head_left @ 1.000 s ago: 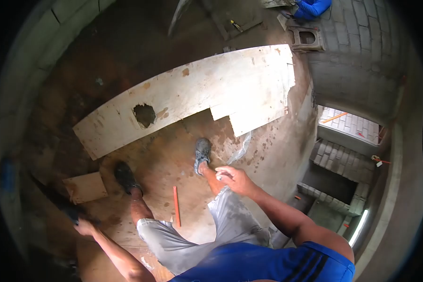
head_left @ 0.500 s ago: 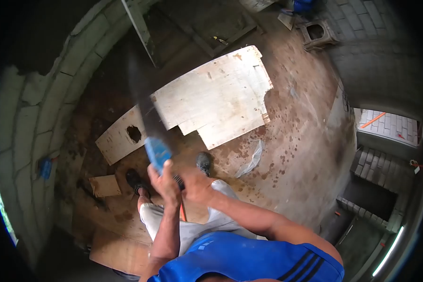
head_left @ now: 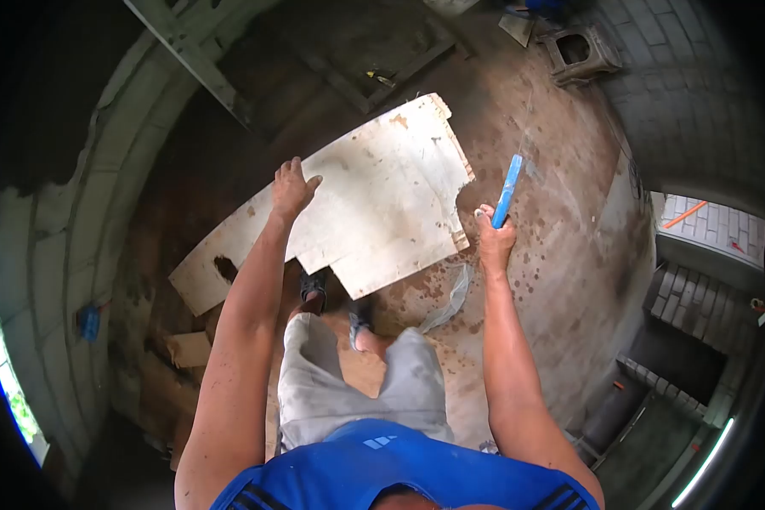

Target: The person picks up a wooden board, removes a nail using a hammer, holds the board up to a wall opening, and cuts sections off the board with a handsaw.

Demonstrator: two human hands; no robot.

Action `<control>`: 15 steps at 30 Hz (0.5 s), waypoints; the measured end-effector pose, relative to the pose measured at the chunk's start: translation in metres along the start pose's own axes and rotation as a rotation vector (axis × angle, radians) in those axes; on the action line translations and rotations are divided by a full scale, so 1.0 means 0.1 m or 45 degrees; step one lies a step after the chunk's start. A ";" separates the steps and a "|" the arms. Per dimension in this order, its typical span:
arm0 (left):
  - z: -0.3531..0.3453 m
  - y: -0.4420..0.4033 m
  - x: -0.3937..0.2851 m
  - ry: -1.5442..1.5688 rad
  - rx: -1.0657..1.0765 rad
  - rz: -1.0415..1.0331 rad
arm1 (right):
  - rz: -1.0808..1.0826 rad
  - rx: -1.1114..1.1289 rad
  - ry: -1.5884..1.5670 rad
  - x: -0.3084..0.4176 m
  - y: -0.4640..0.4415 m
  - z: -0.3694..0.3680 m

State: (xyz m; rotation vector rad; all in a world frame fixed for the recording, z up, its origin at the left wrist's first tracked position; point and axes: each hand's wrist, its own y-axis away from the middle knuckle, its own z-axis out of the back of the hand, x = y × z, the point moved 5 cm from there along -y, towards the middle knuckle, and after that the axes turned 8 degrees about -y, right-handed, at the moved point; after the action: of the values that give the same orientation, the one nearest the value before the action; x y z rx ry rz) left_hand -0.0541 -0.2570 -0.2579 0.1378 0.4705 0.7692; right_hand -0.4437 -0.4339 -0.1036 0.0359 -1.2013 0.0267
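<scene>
In my right hand (head_left: 495,245) is a handsaw (head_left: 507,191), held by its blue handle. Its blade points away from me and shows only as a thin line, seen edge-on. My left hand (head_left: 293,192) is at the far edge of a pale plywood sheet (head_left: 382,195), fingers spread and thumb out. Whether it presses on the sheet or hovers just over it, I cannot tell. The sheet has stepped cutouts on its near side, a notch at the right and a ragged hole near its left end.
A crumpled plastic strip (head_left: 450,299) lies on the stained floor (head_left: 552,280). A wooden plank (head_left: 187,64) leans at the upper left. Farther off are a hollow block-like object (head_left: 580,53) and a yellow tool (head_left: 381,78). A small board (head_left: 189,348) lies at left.
My hands, close together at the saw before, are now apart. The saw has swung right in my right hand; my left hand has reached forward to the plywood. My feet have shifted.
</scene>
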 end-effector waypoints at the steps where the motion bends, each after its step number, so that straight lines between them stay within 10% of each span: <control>1: -0.06 -0.14 -0.02 -0.004 0.003 -0.006 | -0.004 -0.006 -0.002 -0.12 -0.09 -0.02; 3: -0.25 -0.37 0.00 -0.089 0.082 0.044 | -0.352 -0.103 0.492 -0.50 -0.16 -0.05; 15: -1.14 -0.09 -0.57 -0.329 0.115 -0.110 | -0.757 0.162 0.342 -2.76 0.57 0.62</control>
State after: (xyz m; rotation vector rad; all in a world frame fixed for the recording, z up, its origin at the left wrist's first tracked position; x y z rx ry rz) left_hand -0.1360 -0.3088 -0.3416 0.2956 0.2636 0.6346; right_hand -0.6037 -0.3802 -0.3377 0.4848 -0.8820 -0.4018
